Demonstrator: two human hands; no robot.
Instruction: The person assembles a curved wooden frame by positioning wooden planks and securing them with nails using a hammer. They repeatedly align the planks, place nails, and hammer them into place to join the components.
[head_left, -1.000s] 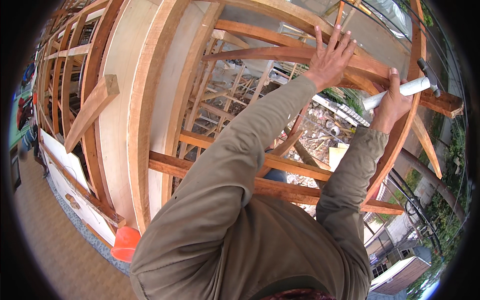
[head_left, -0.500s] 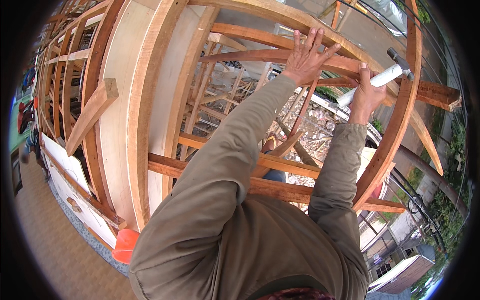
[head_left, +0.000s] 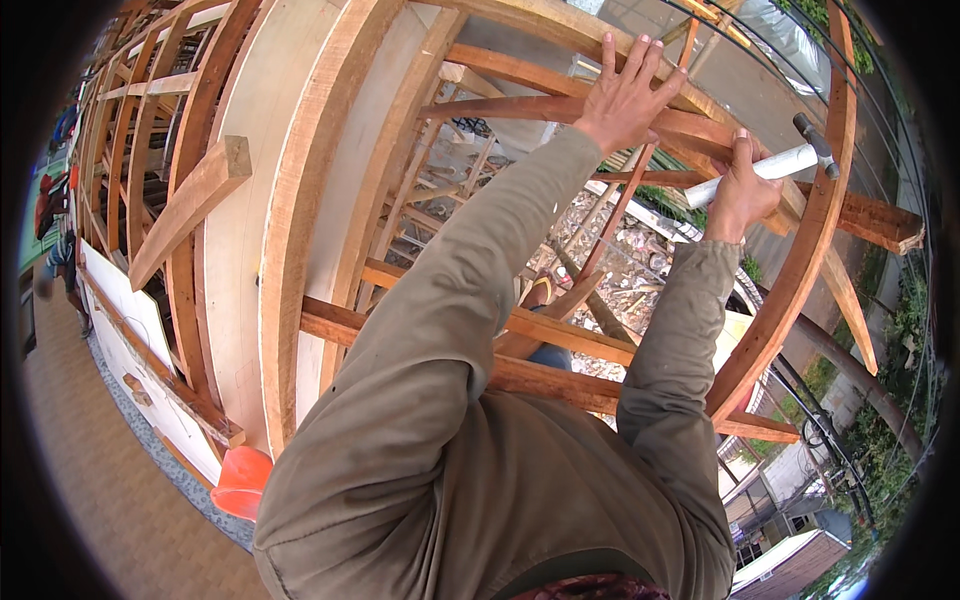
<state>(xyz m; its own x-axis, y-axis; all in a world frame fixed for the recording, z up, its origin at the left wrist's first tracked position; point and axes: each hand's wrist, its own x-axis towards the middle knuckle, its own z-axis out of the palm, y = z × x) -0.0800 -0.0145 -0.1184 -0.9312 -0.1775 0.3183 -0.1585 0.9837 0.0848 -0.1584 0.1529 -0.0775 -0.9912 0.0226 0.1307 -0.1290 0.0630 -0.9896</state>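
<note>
The person wears a wrinkled olive-brown top (head_left: 570, 490) with long, loose sleeves (head_left: 420, 310).

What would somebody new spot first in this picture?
Probably the white-handled hammer at the upper right, held in the person's right hand. Next might be the left hand, fingers spread over the wooden beams near the top, right of centre. A bright orange object also pops out at the lower left.

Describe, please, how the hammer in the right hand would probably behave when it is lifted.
The hammer would likely feel heavier at one end, where its dark, metal-looking head sits. Its thick white handle looks straight, so probably stiff. The smooth-looking surface could be slightly slippery.
</note>
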